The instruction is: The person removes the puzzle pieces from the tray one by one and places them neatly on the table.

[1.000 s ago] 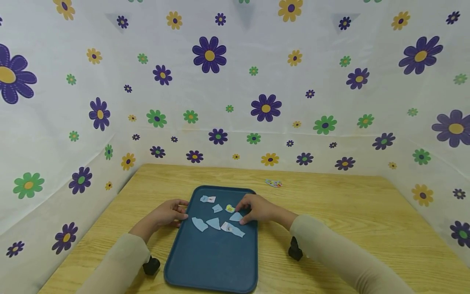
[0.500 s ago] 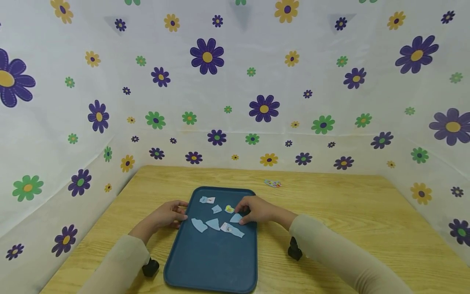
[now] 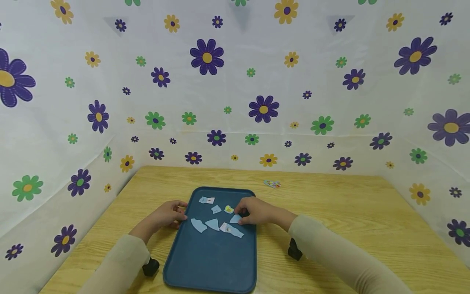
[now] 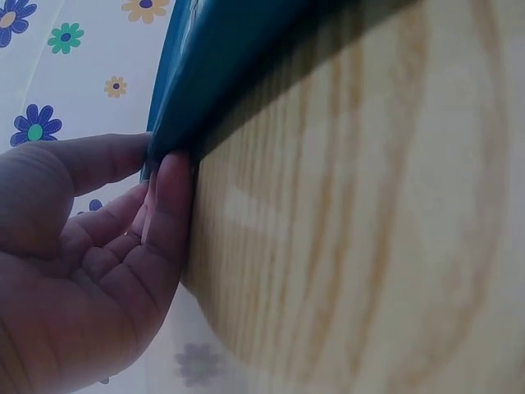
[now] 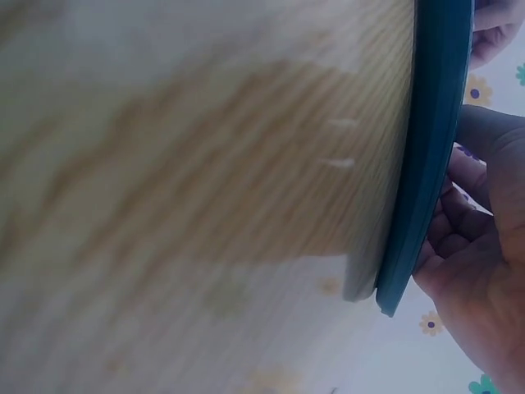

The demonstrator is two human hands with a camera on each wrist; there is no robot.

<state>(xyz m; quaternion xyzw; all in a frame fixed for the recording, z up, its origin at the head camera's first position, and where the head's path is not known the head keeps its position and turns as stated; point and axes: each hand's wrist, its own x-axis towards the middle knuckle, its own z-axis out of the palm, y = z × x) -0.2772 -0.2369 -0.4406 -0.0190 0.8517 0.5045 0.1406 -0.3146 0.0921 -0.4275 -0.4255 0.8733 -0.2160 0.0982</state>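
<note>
My left hand (image 3: 168, 214) grips the rim of the dark blue tray (image 3: 209, 261) at its left edge; in the left wrist view the thumb lies on the rim and a finger reaches beneath it. On the tray, my right hand (image 3: 253, 210) has thumb and forefinger at a light blue cut piece (image 3: 235, 219). The hand partly covers that piece. Beside it lies a piece with a yellow print (image 3: 229, 209). In the right wrist view the tray's side hides the fingertips. Below are a pale piece with a small picture (image 3: 232, 230), a triangular piece (image 3: 212, 224) and a curved one (image 3: 199, 225).
A small light blue piece (image 3: 216, 209) and a blue-and-white printed piece (image 3: 207, 200) lie farther back on the tray. A small colourful printed item (image 3: 272, 184) lies on the wooden table (image 3: 323, 212) behind it. Flowered white cloth (image 3: 227, 81) encloses the table's back and sides.
The view has shifted slightly. Both hands keep nearly the same places, and the pieces on the tray show no clear movement.
</note>
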